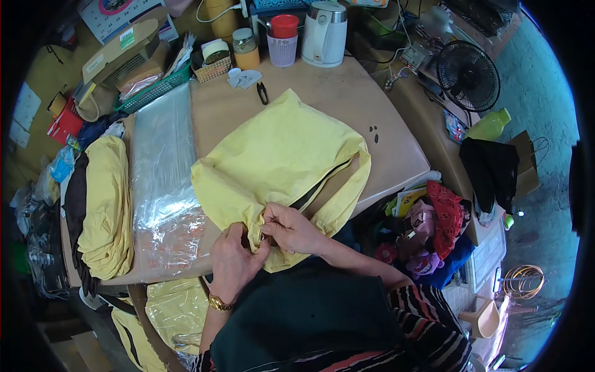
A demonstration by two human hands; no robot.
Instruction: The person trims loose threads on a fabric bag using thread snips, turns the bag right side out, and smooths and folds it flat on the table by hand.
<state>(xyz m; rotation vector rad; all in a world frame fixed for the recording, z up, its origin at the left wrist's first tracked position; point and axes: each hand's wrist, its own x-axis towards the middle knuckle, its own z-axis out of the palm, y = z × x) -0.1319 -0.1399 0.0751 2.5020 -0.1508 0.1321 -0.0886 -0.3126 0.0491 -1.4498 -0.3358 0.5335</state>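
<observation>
A pale yellow cloth bag (279, 142) lies spread on the tan table, its wide strap looping round at the right. Along its opening runs a dark edge. My left hand (235, 260) pinches a gathered part of the bag near the table's front edge. Right beside it, my right hand (291, 229) has thumb and fingers closed on the same bunched cloth. A small dark spot shows between the fingertips, too small to make out. Beyond the bag lies a pair of black thread snips (262, 93), apart from both hands.
Clear plastic bags (162, 167) are stacked left of the cloth, beside folded yellow fabric (106, 208). A white kettle (324, 34), a lilac cup (282, 49) and a jar (245, 48) line the back. A black fan (468, 75) stands right, above piled coloured cloth (427, 226).
</observation>
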